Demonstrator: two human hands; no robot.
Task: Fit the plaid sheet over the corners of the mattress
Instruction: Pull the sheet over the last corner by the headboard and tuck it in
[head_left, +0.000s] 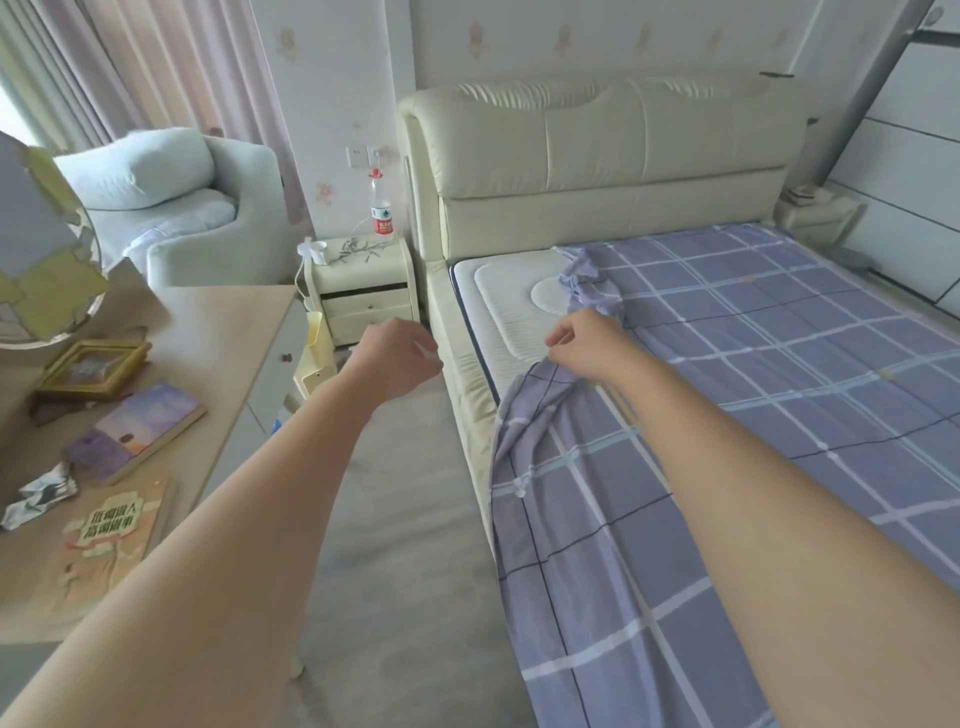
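**Sheet half on, one head corner bare**

The sheet (753, 374) — purple plaid — lies along the mattress (511, 312), its long axis running from the near foot end toward the headboard (597, 156). It covers the right and near parts and hangs over the left side at the bottom of the view. At the left head corner it is pulled back and bunched in a crumpled ridge, leaving that white corner uncovered. The foot end and the far right edge are cut off by the frame, so those corners cannot be judged.

The right hand (587, 345) pinches the sheet's edge where it folds over the mattress side, fingers curled on the cloth. The left hand (397, 358) hangs over the floor beside the bed, fingers curled in; something small and pale shows at its fingertips, but whether it holds anything I cannot tell — the spot is blurred.

Left of the bed stand a nightstand (363, 291) with a bottle (382, 208), an armchair (208, 223) and a desk (218, 338) with books (140, 431)
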